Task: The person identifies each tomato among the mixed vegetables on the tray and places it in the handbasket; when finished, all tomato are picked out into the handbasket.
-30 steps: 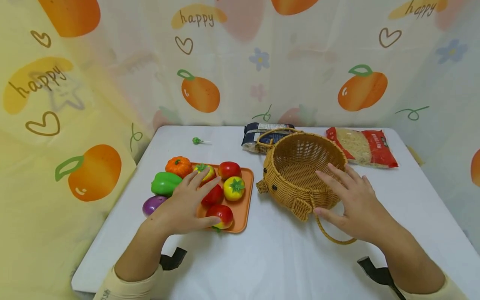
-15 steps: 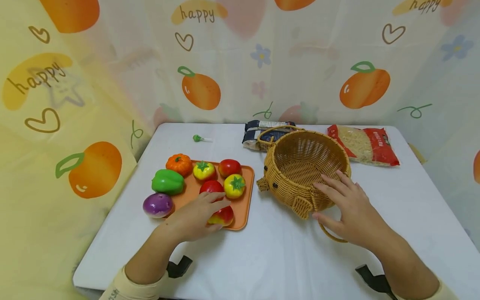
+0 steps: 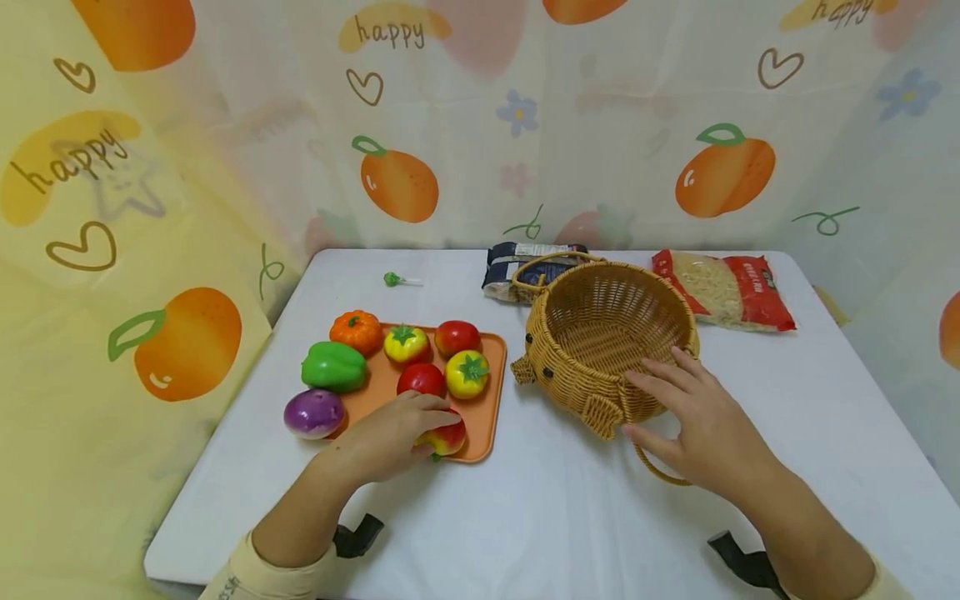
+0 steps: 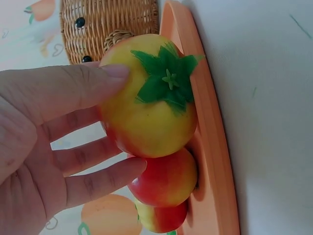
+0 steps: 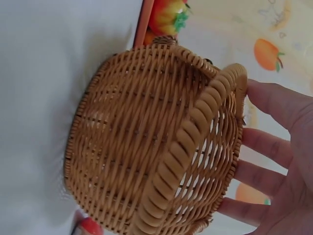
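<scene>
My left hand (image 3: 390, 437) reaches over the near edge of an orange tray (image 3: 491, 400). It holds a red-and-yellow toy tomato (image 4: 151, 122) with a green star-shaped leaf, thumb on one side and fingers round the other. More toy tomatoes (image 3: 467, 374) lie on the tray behind it. To the right stands a woven wicker basket (image 3: 573, 392) with a face and a rope-like handle (image 5: 181, 147). My right hand (image 3: 705, 429) is at its near right rim, fingers spread and fairly straight, the fingertips right at the wickerwork in the right wrist view. Nothing shows inside the basket.
Along the tray's left side sit a toy pumpkin (image 3: 357, 332), a green pepper (image 3: 334, 367) and a purple eggplant (image 3: 314, 414). A wrapped lollipop (image 3: 393, 279) lies farther back. Behind the basket are a dark packet (image 3: 498, 271) and a red-and-clear bag (image 3: 723, 292).
My left hand has come down and nearer from above the tray's middle, and its fingers have closed round the front tomato. My right hand has shifted slightly nearer along the basket's rim.
</scene>
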